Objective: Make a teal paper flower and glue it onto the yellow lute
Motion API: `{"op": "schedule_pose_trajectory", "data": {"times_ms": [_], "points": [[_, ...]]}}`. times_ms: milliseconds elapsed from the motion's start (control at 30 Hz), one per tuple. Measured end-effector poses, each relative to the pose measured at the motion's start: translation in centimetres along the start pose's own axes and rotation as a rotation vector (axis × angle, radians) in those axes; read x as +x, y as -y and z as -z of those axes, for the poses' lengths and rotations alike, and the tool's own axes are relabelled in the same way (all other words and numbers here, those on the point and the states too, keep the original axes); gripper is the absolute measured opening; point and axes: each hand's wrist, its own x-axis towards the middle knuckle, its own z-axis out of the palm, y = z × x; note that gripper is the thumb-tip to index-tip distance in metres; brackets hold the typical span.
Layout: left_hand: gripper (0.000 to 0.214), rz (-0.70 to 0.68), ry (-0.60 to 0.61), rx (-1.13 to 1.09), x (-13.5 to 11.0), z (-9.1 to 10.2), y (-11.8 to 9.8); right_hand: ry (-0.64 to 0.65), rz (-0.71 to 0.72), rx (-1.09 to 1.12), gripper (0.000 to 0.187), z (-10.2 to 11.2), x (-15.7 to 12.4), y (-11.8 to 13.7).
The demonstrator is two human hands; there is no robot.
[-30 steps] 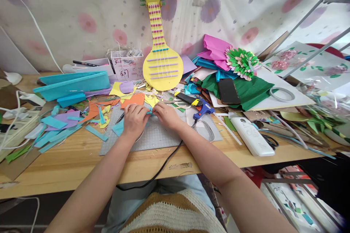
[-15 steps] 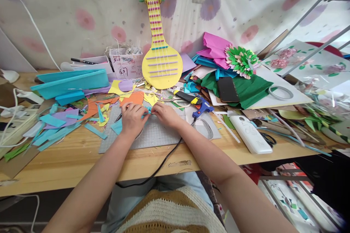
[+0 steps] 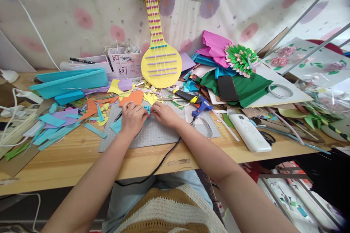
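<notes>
Left hand (image 3: 133, 118) and right hand (image 3: 164, 114) meet, fingertips pinched together.

Wooden table (image 3: 82, 160), seen from its near edge: a grey cutting mat (image 3: 158, 134) lies at the middle, with teal, purple and orange paper scraps (image 3: 54, 123) spread toward the left edge and a long teal box (image 3: 71, 80) behind them. A blue glue gun (image 3: 202, 106) lies by the mat's far right corner, its black cable (image 3: 161, 164) running over the near edge. A white oblong device (image 3: 248, 133) lies further right.
</notes>
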Motion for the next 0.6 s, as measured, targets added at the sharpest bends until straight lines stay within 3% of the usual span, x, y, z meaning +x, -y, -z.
{"op": "schedule_pose_trajectory", "data": {"times_ms": [333, 600], "points": [[0.009, 0.071, 0.077, 0.042, -0.15, -0.54, 0.04, 0.046, 0.019, -0.020, 0.018, -0.70, 0.44, -0.20], [0.010, 0.066, -0.040, 0.002, -0.20, -0.67, -0.05, 0.042, 0.030, -0.037, 0.018, -0.57, 0.64, -0.33]]}}
